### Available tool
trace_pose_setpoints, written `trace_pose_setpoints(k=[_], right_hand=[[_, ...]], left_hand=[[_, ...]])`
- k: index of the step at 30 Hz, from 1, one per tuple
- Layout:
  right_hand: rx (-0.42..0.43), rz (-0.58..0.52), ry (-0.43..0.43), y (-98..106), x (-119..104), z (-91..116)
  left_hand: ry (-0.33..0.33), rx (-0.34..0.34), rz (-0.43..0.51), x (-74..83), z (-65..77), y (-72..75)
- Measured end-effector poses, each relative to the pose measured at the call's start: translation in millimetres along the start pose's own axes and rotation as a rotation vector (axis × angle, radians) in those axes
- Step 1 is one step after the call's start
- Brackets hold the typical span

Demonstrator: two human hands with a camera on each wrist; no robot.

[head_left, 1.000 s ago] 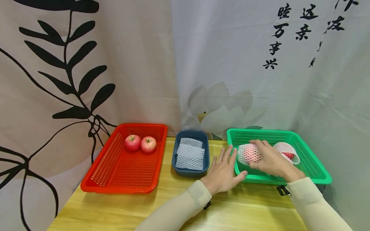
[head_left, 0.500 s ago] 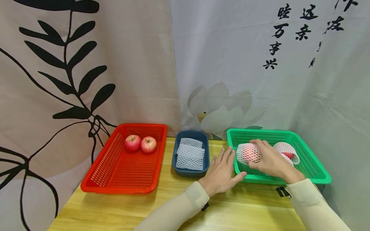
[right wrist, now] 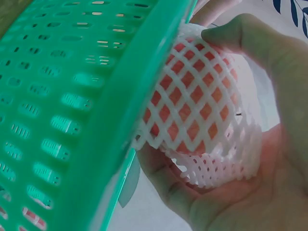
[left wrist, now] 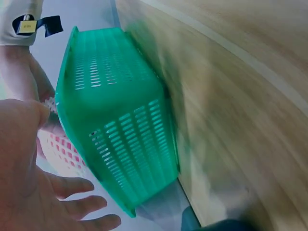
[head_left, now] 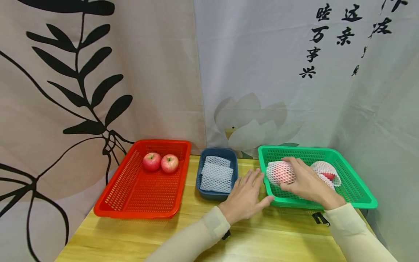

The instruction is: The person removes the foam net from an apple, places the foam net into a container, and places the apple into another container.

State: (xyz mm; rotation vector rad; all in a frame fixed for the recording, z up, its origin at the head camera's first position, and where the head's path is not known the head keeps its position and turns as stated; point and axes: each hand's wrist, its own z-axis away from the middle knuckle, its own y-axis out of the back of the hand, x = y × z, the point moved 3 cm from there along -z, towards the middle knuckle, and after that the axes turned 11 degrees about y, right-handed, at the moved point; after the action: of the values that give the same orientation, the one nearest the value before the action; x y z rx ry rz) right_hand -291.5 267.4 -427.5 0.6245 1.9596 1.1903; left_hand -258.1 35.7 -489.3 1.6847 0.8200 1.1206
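An apple in a white foam net (head_left: 282,172) is at the left end of the green basket (head_left: 355,189). My right hand (head_left: 307,182) grips it, thumb and fingers curled round the net, as the right wrist view also shows (right wrist: 202,106). My left hand (head_left: 243,198) hovers by the basket's left edge with its fingers spread and nothing in it; in the left wrist view its fingers (left wrist: 86,207) are beside the basket wall. Another netted apple (head_left: 324,169) lies behind my right hand, a patch of red skin showing. Part of it is hidden.
A blue tub (head_left: 216,195) with folded white foam nets (head_left: 216,176) stands left of the green basket. Farther left is a red basket (head_left: 140,203) with two bare apples (head_left: 160,162). All stand on a wooden table (head_left: 262,240) before a printed curtain (head_left: 157,72).
My left hand has drawn back slightly to the left and toward me, away from the green basket. My right hand stays on the netted apple, nearly still.
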Motion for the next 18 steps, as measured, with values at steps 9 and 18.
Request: trace_pose_setpoints(k=[9,18], right_hand=[[0.048,-0.006,0.012,2,-11,0],[0.088,0.003,0.019,2,-27,0]], left_hand=[[-0.012,0.042,-0.049,-6.8,11.0,13.2],[-0.046,0.078,-0.08,-12.1,28.8,33.2]])
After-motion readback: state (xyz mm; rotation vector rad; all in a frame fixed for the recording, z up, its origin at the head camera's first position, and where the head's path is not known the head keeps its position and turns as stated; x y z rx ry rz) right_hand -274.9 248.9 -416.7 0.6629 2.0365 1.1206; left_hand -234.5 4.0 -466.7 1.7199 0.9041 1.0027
